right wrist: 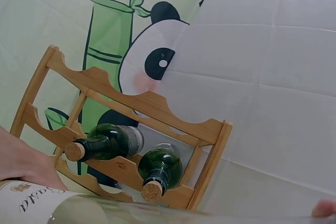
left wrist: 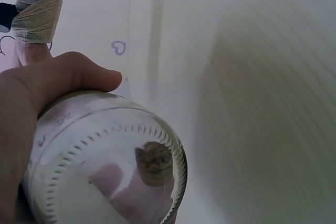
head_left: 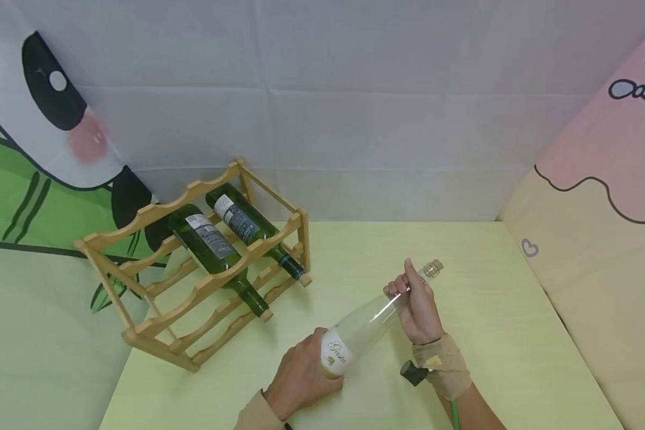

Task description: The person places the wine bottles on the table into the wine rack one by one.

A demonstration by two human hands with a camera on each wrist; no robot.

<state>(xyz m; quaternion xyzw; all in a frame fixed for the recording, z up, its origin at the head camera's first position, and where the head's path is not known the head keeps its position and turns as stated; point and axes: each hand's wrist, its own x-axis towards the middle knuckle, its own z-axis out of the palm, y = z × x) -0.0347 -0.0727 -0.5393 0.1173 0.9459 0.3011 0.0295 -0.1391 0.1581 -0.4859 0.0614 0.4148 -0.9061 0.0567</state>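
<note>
A clear glass bottle with a white label and a cork in its mouth is held slantwise above the table, its neck toward the upper right. My left hand grips the bottle around its base end. Around the neck curl the fingers of my right hand, thumb pointing up along it. The left wrist view looks onto the round bottom of the bottle, with the left thumb along its side. Across the bottom of the right wrist view lies the labelled bottle, its neck end partly out of frame.
A wooden wine rack stands at the left of the table. Two corked green bottles lie in its upper level: one green bottle nearer the middle, another green bottle at the right end. Printed cloth walls enclose the table.
</note>
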